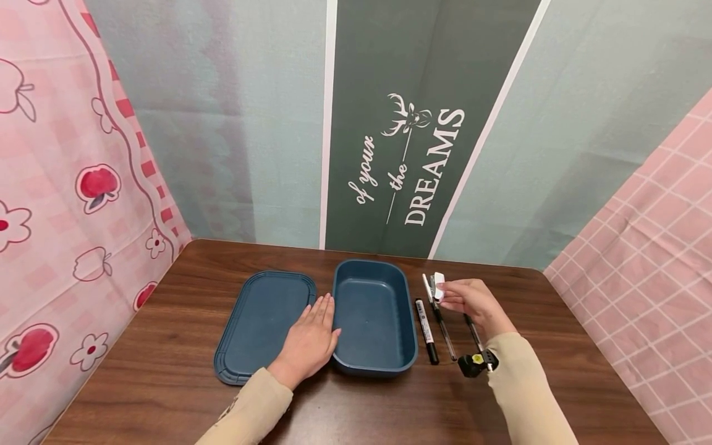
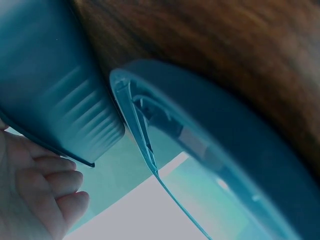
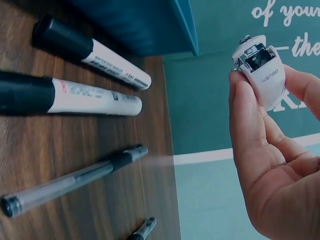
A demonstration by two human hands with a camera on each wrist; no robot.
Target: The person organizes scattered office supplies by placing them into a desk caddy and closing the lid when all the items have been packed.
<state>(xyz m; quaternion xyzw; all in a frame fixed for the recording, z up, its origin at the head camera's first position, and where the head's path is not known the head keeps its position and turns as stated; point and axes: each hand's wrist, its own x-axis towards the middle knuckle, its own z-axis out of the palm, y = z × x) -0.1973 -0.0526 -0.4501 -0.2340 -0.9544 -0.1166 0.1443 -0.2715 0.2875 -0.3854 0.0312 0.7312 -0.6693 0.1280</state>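
Observation:
My left hand (image 1: 310,337) lies with its fingers extended against the left side of a blue plastic box (image 1: 369,315). In the left wrist view its fingers (image 2: 67,182) touch the box's rim. The blue lid (image 1: 267,324) is on the table left of the box, partly under my left forearm. My right hand (image 1: 473,303) is raised right of the box. Between thumb and fingers it pinches a small white stapler (image 3: 262,75), with its metal end turned up in the right wrist view. Below it are a whiteboard marker (image 1: 426,330) and a pen (image 1: 445,330).
The right wrist view shows two black-capped markers (image 3: 95,97) side by side, a clear pen (image 3: 75,180) and the tip of another pen (image 3: 145,227). In the head view, one pen (image 1: 474,330) is partly covered by my right wrist. The wooden table (image 1: 356,408) ends at the back curtain.

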